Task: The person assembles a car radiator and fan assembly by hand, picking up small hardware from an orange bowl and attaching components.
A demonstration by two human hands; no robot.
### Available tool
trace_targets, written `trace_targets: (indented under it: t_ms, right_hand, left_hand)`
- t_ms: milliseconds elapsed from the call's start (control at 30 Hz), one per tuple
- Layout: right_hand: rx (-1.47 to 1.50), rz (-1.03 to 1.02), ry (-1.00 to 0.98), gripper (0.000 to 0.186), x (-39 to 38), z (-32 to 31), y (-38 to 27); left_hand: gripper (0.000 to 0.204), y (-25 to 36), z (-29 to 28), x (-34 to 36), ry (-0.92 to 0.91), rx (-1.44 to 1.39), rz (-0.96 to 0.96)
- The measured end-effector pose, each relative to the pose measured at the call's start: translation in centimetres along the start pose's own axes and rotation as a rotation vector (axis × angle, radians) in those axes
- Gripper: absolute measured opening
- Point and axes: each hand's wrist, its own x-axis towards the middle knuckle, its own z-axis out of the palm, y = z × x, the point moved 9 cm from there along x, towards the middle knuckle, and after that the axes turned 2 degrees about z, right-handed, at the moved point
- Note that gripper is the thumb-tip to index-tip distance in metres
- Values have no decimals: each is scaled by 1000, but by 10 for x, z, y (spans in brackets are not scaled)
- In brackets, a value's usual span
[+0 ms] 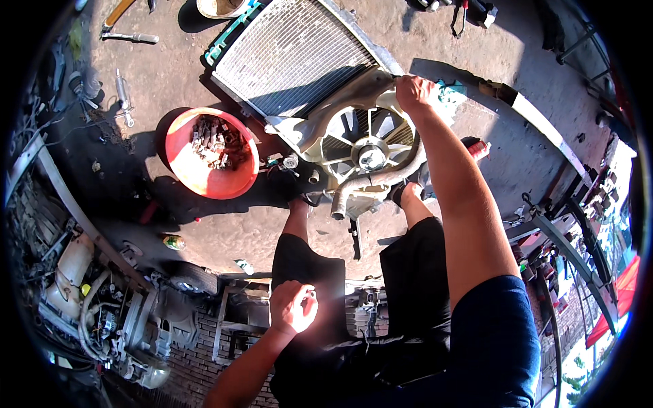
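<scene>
We see a radiator (292,61) on the floor (228,234) before the feet, its silver-grey core finely ribbed, partly shadowed, edged teal at left. The pale, soiled fan shroud (358,90) surrounds a spoked fan (371,158); a bent grey hose (388,178) curves below. Right hand (416,94): curled at the shroud's upper corner, grip uncertain to us. Left hand (294,307): curled above the thigh, contents indeterminable.

I lose fingertips of right hand (416,94), can't read grip of left hand (293,307); pale bucket (219,15) cut by top edge.
</scene>
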Motion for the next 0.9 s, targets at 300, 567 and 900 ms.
trace_targets:
  t_ms: [300, 567, 900]
  right_hand:
    - [166, 40, 22, 41, -4, -13, 4]
    - [152, 26, -83, 31, -1, -7, 11]
    - [71, -40, -79, 38, -7, -8, 0]
  left_hand:
    - [17, 2, 5, 0, -9, 5, -30]
    - [17, 6, 10, 3, 10, -10, -8]
    - [16, 9, 6, 7, 13, 15, -19]
